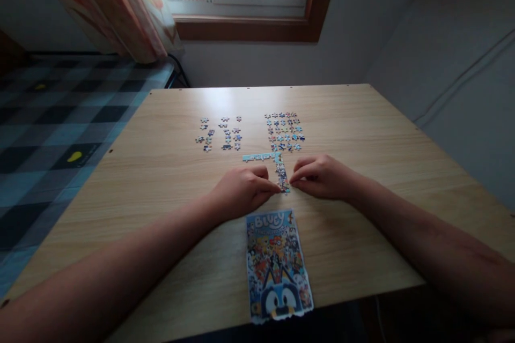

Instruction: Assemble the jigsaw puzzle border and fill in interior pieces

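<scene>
An L-shaped run of joined jigsaw pieces point(280, 168) lies on the table, with a pale blue arm point(257, 157) reaching left from its top. At the lower left end of this run, my left hand point(241, 190) is closed, thumb and finger pinching at a jigsaw piece. My right hand point(324, 176) comes in from the other side, its fingertips drawn together beside the run's lower right edge. Whatever sits between the right fingertips is too small to make out. Just below the hands lies a printed Bluey picture sheet point(276, 265), flat, with ragged edges.
Loose jigsaw pieces stand in rows at the back right point(285, 131), with a looser group at the back left point(209, 133). The wooden table point(181, 118) reaches toward a wall and window. A bed with checked cloth point(80, 112) is on the left.
</scene>
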A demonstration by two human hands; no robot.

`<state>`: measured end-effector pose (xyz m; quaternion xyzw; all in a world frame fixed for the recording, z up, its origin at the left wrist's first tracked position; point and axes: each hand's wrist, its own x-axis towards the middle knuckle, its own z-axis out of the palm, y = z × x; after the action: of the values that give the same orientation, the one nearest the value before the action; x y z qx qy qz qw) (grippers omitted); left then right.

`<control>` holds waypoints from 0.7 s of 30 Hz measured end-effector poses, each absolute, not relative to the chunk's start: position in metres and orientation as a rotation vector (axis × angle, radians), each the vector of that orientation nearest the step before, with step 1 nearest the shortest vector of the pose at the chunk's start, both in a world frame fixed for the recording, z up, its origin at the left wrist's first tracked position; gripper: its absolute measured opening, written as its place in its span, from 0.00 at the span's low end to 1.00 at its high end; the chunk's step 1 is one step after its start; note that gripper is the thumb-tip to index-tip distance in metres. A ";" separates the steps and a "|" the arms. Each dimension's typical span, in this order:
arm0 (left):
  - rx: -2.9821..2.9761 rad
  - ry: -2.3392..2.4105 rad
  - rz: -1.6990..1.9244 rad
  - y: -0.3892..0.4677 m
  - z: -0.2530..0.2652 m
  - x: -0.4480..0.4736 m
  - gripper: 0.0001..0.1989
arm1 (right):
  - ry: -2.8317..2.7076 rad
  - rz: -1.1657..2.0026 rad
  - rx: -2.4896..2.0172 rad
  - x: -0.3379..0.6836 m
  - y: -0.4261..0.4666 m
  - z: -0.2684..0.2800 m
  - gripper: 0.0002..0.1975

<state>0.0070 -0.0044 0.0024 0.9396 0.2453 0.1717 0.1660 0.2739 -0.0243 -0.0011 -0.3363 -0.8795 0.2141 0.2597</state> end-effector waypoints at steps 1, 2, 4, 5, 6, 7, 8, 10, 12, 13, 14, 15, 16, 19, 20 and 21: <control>2.677 0.690 0.490 -0.004 0.002 0.007 0.12 | -2.379 0.585 -0.907 0.274 -0.024 -0.001 0.07; 2.679 0.678 0.490 -0.004 0.003 0.007 0.12 | -2.375 0.588 -0.906 0.274 -0.024 -0.001 0.07; 2.682 0.661 0.482 -0.004 0.003 0.007 0.13 | -2.369 0.590 -0.910 0.274 -0.024 0.000 0.07; 2.684 0.663 0.479 -0.004 0.003 0.008 0.13 | -2.369 0.583 -0.918 0.274 -0.024 0.000 0.08; 2.685 0.677 0.480 -0.004 0.003 0.008 0.13 | -2.370 0.569 -0.928 0.274 -0.024 0.001 0.08; 2.683 0.698 0.485 -0.004 0.004 0.008 0.12 | -2.369 0.548 -0.938 0.274 -0.024 0.001 0.08; 2.680 0.725 0.495 -0.005 0.004 0.009 0.12 | -2.367 0.526 -0.947 0.274 -0.024 0.001 0.08; 2.672 0.768 0.533 -0.006 0.006 0.009 0.10 | -2.352 0.489 -0.969 0.274 -0.025 0.002 0.08; 2.663 0.785 0.587 -0.006 0.008 0.010 0.08 | -2.323 0.471 -0.999 0.274 -0.025 0.002 0.08; 2.660 0.787 0.620 -0.006 0.009 0.010 0.07 | -2.307 0.467 -1.017 0.273 -0.025 0.002 0.08; 2.656 0.786 0.652 -0.006 0.010 0.010 0.07 | -2.293 0.466 -1.036 0.273 -0.024 0.002 0.08; 2.653 0.781 0.677 -0.006 0.010 0.010 0.08 | -2.279 0.465 -1.051 0.273 -0.024 0.002 0.08; 2.652 0.774 0.692 -0.006 0.010 0.010 0.08 | -2.265 0.467 -1.060 0.273 -0.023 0.002 0.09; 2.658 0.761 0.691 -0.006 0.011 0.009 0.08 | -2.213 0.485 -1.069 0.272 -0.021 0.002 0.09; 2.665 0.761 0.682 -0.007 0.011 0.008 0.08 | -2.192 0.495 -1.071 0.272 -0.021 0.001 0.09; 2.674 0.761 0.675 -0.007 0.011 0.007 0.08 | -2.170 0.505 -1.074 0.272 -0.021 0.001 0.09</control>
<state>0.0074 -0.0070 0.0106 0.9254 0.2636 0.2338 0.1399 0.2718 -0.0205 0.0013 -0.4102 -0.8288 0.1928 0.3280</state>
